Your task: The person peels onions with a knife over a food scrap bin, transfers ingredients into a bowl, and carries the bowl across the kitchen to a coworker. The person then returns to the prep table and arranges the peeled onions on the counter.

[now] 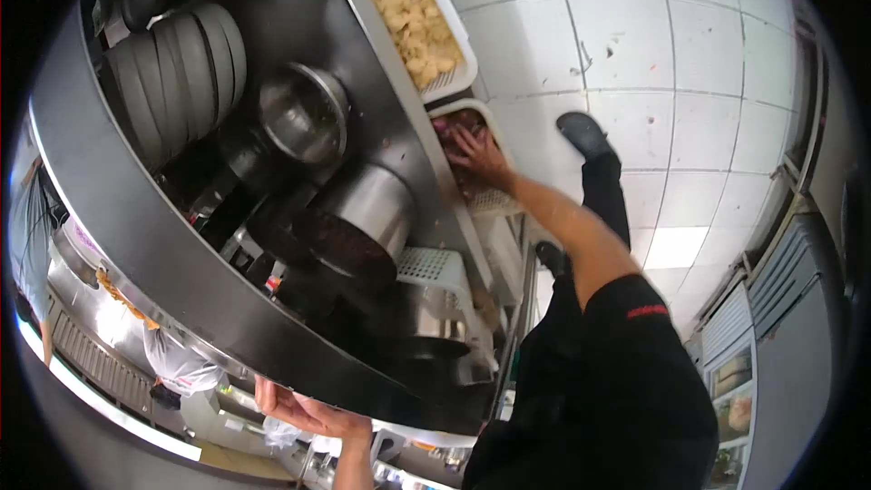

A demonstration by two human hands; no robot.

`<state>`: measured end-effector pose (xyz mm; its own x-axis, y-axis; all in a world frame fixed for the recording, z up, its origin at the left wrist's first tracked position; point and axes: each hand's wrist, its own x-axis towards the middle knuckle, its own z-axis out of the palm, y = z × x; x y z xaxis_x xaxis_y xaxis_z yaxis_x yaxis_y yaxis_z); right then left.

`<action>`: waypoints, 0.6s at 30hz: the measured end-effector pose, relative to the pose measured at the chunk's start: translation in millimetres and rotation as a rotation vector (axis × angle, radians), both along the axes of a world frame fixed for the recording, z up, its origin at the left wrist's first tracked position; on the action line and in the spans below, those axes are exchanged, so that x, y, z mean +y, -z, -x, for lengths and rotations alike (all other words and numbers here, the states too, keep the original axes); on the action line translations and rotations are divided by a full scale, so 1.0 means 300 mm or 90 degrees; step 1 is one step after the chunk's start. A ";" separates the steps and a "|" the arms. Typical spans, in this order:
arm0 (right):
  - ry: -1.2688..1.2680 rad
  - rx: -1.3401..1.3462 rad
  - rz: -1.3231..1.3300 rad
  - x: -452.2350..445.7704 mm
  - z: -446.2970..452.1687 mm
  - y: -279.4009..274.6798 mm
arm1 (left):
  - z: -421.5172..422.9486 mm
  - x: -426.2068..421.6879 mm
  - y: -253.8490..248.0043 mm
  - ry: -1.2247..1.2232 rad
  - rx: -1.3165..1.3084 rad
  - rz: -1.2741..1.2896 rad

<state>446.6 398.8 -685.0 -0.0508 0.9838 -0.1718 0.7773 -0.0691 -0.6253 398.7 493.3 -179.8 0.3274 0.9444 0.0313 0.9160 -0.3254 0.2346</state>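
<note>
My right hand reaches down into a white plastic basket on the low shelf. Its fingers are spread over dark reddish pieces whose kind I cannot make out. My left hand grips the counter edge, its fingers partly hidden. Beside the right hand's basket is another white basket, filled with pale yellow chunks.
Under the counter stand several round grey pans, a steel bowl, a large steel pot and a perforated white basket. White floor tiles lie to the right. Another person is beyond the counter.
</note>
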 end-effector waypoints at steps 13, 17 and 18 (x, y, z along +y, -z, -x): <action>-0.239 -0.164 0.186 -0.044 0.055 -0.081 | 0.004 -0.014 -0.008 0.021 0.078 -0.064; -0.187 -0.145 0.137 -0.097 0.095 0.002 | 0.006 -0.017 -0.008 0.002 0.057 -0.066; -0.184 -0.147 0.132 -0.076 0.099 0.017 | 0.006 -0.014 -0.002 0.004 0.055 -0.073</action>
